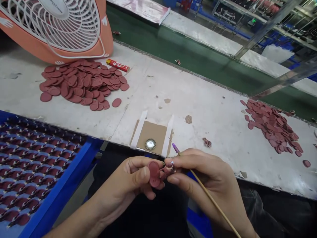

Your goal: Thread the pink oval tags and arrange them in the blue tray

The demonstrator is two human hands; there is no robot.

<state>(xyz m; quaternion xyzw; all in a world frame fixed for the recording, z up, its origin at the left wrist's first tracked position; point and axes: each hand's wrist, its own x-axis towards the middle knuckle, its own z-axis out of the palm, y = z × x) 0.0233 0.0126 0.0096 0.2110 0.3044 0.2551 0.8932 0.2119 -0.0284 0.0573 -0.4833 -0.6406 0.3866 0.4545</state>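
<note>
In front of the table edge, my left hand (133, 181) pinches a maroon oval base (154, 173) between thumb and fingers. My right hand (205, 178) is closed on a small maroon figurine (167, 170), which touches the base; whether the two are joined I cannot tell. Held in the same right hand is a thin wooden stick (213, 200) with a purple hub (175, 147) and a fine needle-like tip pointing up and left. Just beyond my hands, a cardboard piece (156, 130) is taped to the table, with a small round cup of whitish liquid (150, 144) on it.
A heap of maroon oval bases (84, 84) lies at left, near a red lighter (118, 65) and an orange fan (106, 39). Another heap (272, 125) is at right. A blue tray (71, 178) holds rows of figurines on bases. A green conveyor belt (198, 54) runs behind the table.
</note>
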